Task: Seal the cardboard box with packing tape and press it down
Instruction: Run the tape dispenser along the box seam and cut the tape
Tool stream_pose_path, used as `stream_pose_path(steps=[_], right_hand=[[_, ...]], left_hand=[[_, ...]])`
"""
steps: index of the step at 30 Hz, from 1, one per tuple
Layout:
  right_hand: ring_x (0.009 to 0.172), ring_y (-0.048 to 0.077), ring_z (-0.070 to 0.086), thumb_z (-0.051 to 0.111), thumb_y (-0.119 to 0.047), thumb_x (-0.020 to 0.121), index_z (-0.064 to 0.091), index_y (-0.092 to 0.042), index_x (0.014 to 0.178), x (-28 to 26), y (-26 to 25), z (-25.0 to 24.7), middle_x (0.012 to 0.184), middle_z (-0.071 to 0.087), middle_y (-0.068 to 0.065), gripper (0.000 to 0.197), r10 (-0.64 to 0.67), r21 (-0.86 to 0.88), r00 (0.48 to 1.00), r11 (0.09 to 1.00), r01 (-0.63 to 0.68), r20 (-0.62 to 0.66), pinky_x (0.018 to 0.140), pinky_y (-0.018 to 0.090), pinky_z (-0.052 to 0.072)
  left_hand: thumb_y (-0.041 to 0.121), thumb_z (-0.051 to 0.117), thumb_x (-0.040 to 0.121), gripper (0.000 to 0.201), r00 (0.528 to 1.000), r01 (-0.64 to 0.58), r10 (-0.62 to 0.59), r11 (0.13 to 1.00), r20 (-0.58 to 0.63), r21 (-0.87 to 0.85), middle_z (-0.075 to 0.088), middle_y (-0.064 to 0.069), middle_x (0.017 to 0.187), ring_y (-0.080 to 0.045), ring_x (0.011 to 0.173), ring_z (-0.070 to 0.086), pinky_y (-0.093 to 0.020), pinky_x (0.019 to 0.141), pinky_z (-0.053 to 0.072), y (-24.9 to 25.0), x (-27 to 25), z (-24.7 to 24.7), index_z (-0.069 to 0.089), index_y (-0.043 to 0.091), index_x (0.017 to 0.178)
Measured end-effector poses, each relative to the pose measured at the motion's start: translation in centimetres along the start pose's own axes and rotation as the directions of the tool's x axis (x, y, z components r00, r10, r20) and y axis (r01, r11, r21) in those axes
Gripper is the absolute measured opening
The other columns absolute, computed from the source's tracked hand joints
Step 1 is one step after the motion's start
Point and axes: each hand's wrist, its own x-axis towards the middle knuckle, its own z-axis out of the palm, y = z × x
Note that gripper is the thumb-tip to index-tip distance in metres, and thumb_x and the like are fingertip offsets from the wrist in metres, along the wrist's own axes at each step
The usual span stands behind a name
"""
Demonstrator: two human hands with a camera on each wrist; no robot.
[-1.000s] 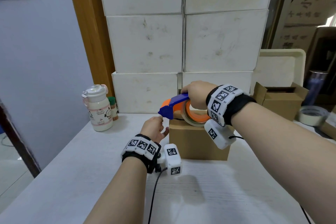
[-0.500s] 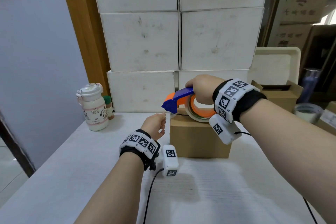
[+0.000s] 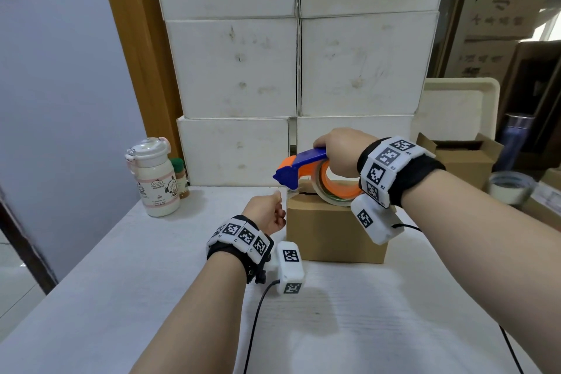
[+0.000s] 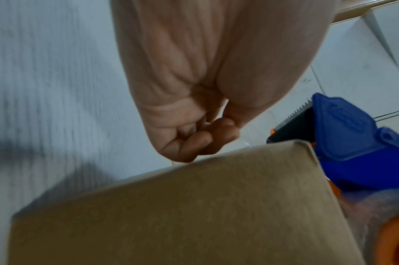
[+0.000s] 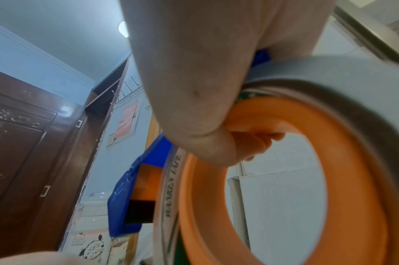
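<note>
- While your right hand (image 3: 340,150) grips the blue-and-orange tape dispenser (image 3: 303,165), fingers curled through its orange ring, the clear packing tape roll (image 3: 334,194) sits on top of the small brown cardboard box (image 3: 331,231).
- Your left hand (image 3: 267,212) is curled beside the box's left edge; whether it pinches the tape end cannot be told.
- That box stands on the white table (image 3: 121,267).

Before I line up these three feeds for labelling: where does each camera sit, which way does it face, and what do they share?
Head: on the head, looking down at the table; both forearms, left hand, right hand.
Left wrist: under the wrist, along the curled left hand toward the cardboard box.
Right wrist: along the right hand, whose grip is round the tape dispenser.
Shared: all show the dispenser; head and left wrist show the box.
</note>
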Motion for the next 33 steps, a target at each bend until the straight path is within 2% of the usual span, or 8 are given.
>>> stream_pose_path(steps=[6,9,13,18,24,28,31,33], right_hand=[[0.085,0.02,0.053,0.049,-0.002,0.087,0.058,-0.018,0.115,0.0,0.2,0.2,0.093,0.059,0.002,0.034,0.007,0.029,1.0,1.0,-0.007,0.005,0.072,0.028,0.038],[0.087,0.021,0.054,0.049,-0.002,0.085,0.057,-0.019,0.116,-0.1,0.3,0.3,0.097,0.062,0.003,0.037,0.018,0.053,1.0,0.998,-0.018,-0.011,0.072,0.029,0.039],[0.081,0.022,0.053,0.047,0.001,0.083,0.058,-0.019,0.112,-0.2,0.7,0.4,0.09,0.059,0.001,0.037,0.035,0.085,0.999,0.996,-0.032,-0.038,0.069,0.029,0.038],[0.082,0.022,0.052,0.047,0.0,0.083,0.058,-0.019,0.113,-0.2,0.9,0.6,0.089,0.058,0.001,0.037,0.046,0.098,0.998,0.994,-0.042,-0.043,0.069,0.029,0.038],[0.085,0.021,0.052,0.047,0.0,0.084,0.057,-0.019,0.116,-0.2,0.8,0.7,0.093,0.059,0.001,0.038,0.033,0.089,0.999,0.996,-0.03,-0.038,0.071,0.029,0.038],[0.085,0.022,0.053,0.047,0.0,0.084,0.058,-0.018,0.117,-0.2,0.8,0.7,0.095,0.06,0.003,0.039,0.033,0.085,0.999,0.996,-0.03,-0.031,0.071,0.029,0.038],[0.087,0.022,0.054,0.047,0.0,0.084,0.057,-0.018,0.118,-0.1,0.8,0.7,0.1,0.063,0.004,0.039,0.032,0.084,0.999,0.996,-0.029,-0.027,0.071,0.029,0.039],[0.086,0.021,0.054,0.047,0.0,0.084,0.057,-0.018,0.117,-0.1,0.9,0.7,0.098,0.062,0.004,0.039,0.032,0.084,0.999,0.996,-0.029,-0.025,0.071,0.029,0.038]], left_hand=[[0.02,0.039,0.101,0.036,1.0,0.006,-0.006,1.0,0.009,0.024,0.031,-0.001,0.061,-0.011,0.051,0.031,-0.019,0.05,0.025,-0.4,0.4,0.1,0.039,0.011,0.066],[0.018,0.038,0.102,0.035,1.0,-0.019,0.018,1.0,0.02,0.018,0.03,-0.001,0.061,-0.011,0.051,0.03,-0.019,0.049,0.025,-0.2,0.5,0.0,0.039,0.012,0.067],[0.014,0.035,0.102,0.035,0.997,-0.069,0.071,0.997,0.037,-0.035,0.027,0.0,0.061,-0.012,0.051,0.028,-0.019,0.052,0.022,0.6,0.4,-0.1,0.037,0.013,0.066],[0.015,0.036,0.101,0.035,0.992,-0.116,0.119,0.99,0.046,-0.076,0.027,0.001,0.059,-0.01,0.048,0.027,-0.019,0.05,0.024,0.7,1.0,0.1,0.036,0.014,0.066],[0.017,0.038,0.101,0.037,0.996,-0.054,0.053,0.998,0.077,0.01,0.03,0.001,0.056,-0.007,0.037,0.032,-0.019,0.046,0.026,-0.4,1.8,-0.3,0.039,0.014,0.064],[0.021,0.038,0.102,0.038,0.994,-0.041,0.035,0.998,0.099,0.057,0.028,0.001,0.058,-0.011,0.049,0.026,-0.019,0.047,0.024,-0.6,1.9,-0.4,0.038,0.014,0.064],[0.028,0.041,0.1,0.038,0.994,-0.061,0.045,0.984,0.1,0.165,0.028,0.0,0.059,-0.011,0.046,0.025,-0.018,0.038,0.025,-0.9,2.4,-0.3,0.04,0.014,0.064],[0.036,0.044,0.098,0.039,0.995,-0.065,0.045,0.97,0.093,0.233,0.027,-0.001,0.059,-0.012,0.045,0.024,-0.017,0.039,0.022,-1.2,2.5,-0.2,0.04,0.014,0.065]])
